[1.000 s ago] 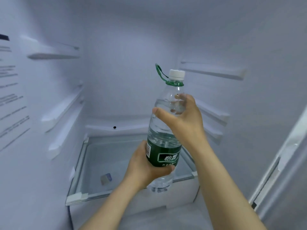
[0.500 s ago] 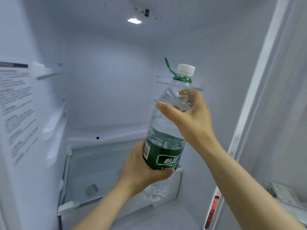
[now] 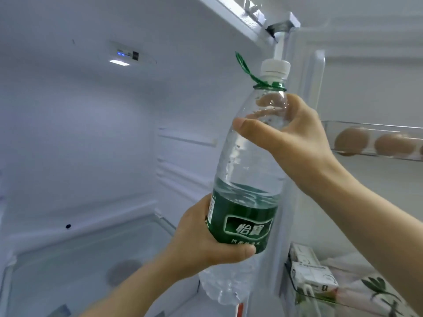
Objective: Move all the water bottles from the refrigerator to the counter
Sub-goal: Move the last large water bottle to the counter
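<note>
Before the open refrigerator [image 3: 80, 145]: white interior, largest item, no other bottles showed in it. Water bottle [image 3: 246, 179], green label, white cap, stood upright in front of the refrigerator's right wall. Compared with a second earlier, it had risen away from the bottom drawer and moved toward the door. It was judged withdrawn, with the carry to the tabletop outstanding. Right hand [image 3: 293, 138], arm raised, gripped the bottle's shoulder. Left hand [image 3: 206, 239] gripped the label from below. Eggs [image 3: 352, 143] sat in the refrigerator's door bin.

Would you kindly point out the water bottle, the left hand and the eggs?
water bottle [image 3: 246, 211]: head view, green label.
left hand [image 3: 198, 239]: head view, its back.
eggs [image 3: 351, 140]: head view, leftmost egg.
</note>
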`<state>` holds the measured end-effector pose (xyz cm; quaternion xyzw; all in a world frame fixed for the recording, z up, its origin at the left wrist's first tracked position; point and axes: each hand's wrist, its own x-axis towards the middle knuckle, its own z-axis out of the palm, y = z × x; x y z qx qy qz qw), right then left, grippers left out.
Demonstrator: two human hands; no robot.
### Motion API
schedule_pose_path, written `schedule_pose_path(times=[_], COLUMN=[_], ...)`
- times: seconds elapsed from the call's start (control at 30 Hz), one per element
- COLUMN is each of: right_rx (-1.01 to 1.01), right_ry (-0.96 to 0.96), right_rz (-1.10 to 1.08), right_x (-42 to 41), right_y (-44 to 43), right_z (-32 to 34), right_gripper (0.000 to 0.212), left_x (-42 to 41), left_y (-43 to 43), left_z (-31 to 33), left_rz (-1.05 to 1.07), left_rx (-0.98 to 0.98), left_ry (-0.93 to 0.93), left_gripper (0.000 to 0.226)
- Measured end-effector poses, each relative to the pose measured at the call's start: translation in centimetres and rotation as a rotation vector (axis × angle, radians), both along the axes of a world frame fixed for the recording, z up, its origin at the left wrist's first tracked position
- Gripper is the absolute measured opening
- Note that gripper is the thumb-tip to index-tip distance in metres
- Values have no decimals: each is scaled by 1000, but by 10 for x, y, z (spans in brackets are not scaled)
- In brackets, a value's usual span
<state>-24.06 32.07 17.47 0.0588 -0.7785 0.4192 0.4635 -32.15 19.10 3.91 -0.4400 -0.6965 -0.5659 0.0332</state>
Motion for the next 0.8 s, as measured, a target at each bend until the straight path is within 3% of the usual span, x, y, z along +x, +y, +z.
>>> schedule_pose_path(times=[0.8], right_rx=[23], right_ry=[26], right_rz=[-437], right_x=[159], right_y=[121], right_z=[39], right_gripper=[46], left_x=[104], left_y=[183], left_z=[34], left_rz=[-485], left_rx=[-5], left_ry=[68], left_gripper=[67])
